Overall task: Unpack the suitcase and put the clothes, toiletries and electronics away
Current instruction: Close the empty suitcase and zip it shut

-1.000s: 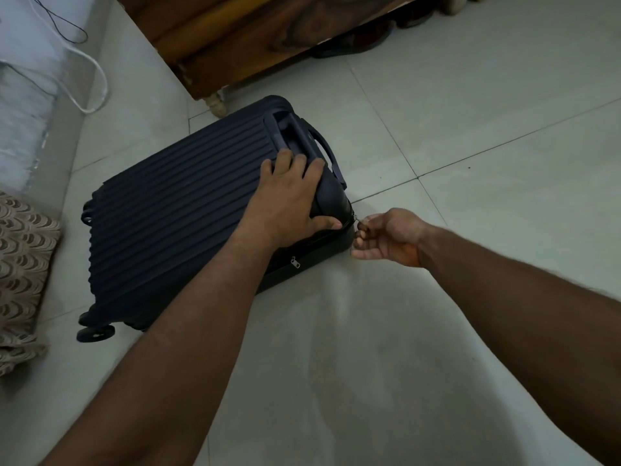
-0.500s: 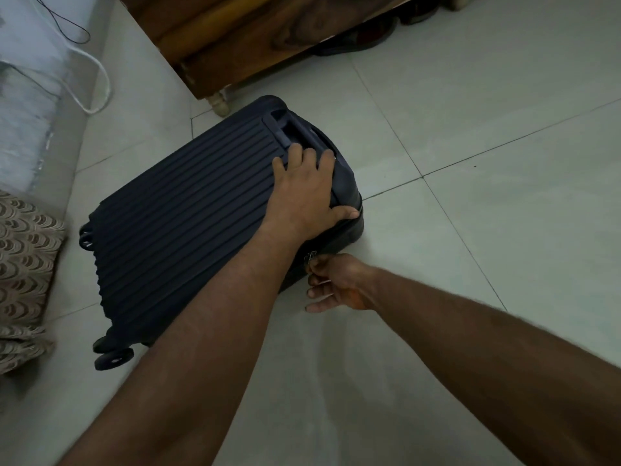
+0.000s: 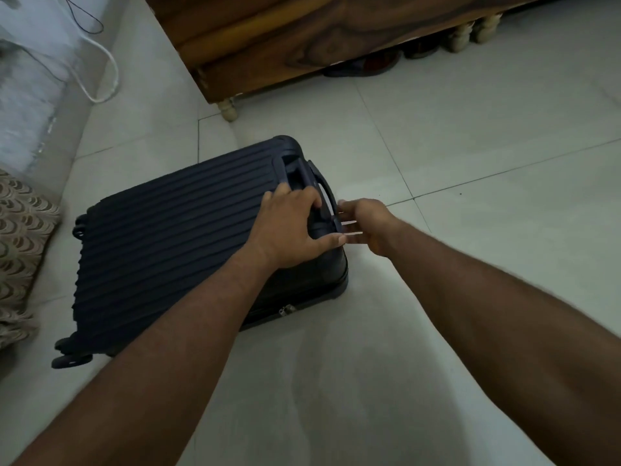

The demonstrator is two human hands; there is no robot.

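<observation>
While my left hand [image 3: 292, 227] presses flat on the closed navy suitcase [image 3: 174, 237], I can't tell my right hand's [image 3: 366, 227] grip.

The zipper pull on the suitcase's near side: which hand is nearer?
Left. The left hand rests on the suitcase directly above the zipper pull; the right hand is off its top end.

Left hand [image 3: 289, 227] presses flat on the closed navy suitcase [image 3: 174, 243]; right hand [image 3: 368, 227] touches its top edge.
</observation>
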